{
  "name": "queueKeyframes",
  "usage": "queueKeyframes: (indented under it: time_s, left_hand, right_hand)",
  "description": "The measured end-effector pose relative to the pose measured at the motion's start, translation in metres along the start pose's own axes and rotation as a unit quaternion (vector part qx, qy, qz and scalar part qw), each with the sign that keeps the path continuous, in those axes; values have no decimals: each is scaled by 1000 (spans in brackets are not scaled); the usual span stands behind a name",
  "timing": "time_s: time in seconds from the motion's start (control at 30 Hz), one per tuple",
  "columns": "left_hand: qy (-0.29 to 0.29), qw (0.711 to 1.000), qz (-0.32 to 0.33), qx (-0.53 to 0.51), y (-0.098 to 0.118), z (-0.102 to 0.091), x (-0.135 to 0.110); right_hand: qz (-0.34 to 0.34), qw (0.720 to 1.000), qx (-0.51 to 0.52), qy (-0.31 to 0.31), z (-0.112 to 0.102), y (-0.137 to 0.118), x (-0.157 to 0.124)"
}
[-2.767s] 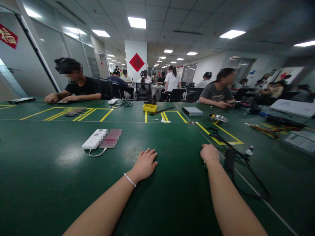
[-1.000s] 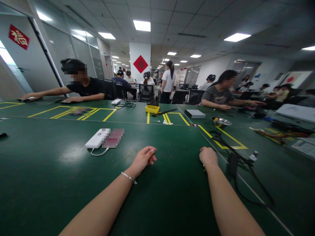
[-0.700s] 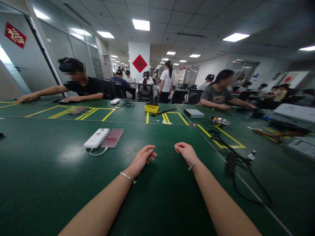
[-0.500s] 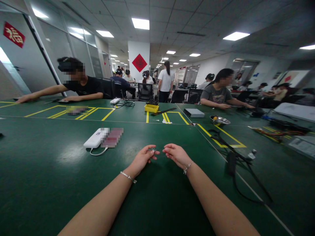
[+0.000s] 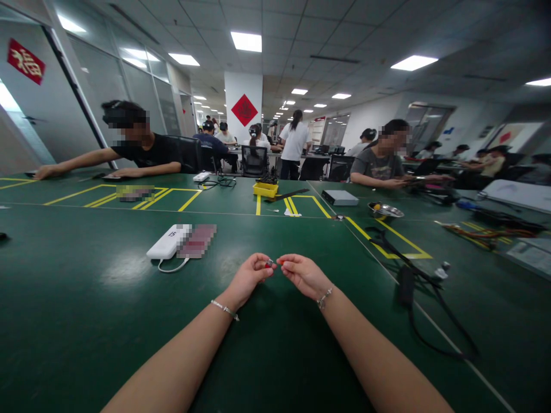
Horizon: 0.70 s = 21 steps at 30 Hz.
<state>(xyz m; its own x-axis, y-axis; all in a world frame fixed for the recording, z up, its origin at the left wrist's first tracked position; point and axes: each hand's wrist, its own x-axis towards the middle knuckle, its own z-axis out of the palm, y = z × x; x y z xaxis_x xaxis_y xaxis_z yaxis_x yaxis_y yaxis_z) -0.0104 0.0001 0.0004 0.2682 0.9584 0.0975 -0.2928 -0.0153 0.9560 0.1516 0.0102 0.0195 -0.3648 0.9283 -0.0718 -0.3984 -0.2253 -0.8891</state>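
A tiny red-and-silver piece [image 5: 270,264] is held near an orange piece [image 5: 280,262].

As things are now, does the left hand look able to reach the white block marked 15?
Probably yes: nothing tall stands between the left hand and the white block marked 15. However, that hand holds a small partly red item, which may hinder a grasp.

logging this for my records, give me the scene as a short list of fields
left hand: pinching a small silver-and-red item, too small to identify
right hand: pinching a small orange piece
spacing: fingertips close together, contact unclear
left of hands: white block marked 15, white cable
right of hands: black corded adapter
farther back: yellow bin, gray box, metal bowl
surface: green tabletop, yellow tape
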Motion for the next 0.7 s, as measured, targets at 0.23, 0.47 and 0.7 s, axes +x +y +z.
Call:
queueKeyframes:
  time_s: [0.23,0.47,0.7]
  left_hand:
    - [8,999,-41,6,6,4,-2]
    - [9,998,-57,-19,-1,1,1]
    - [15,999,-47,-18,0,0,1]
  right_hand:
    - [-9,1000,8,-13,0,-1,0]
    - [-14,1000,10,-12,2,-1,-1]
    - [-25,999,14,43,2,0,0]
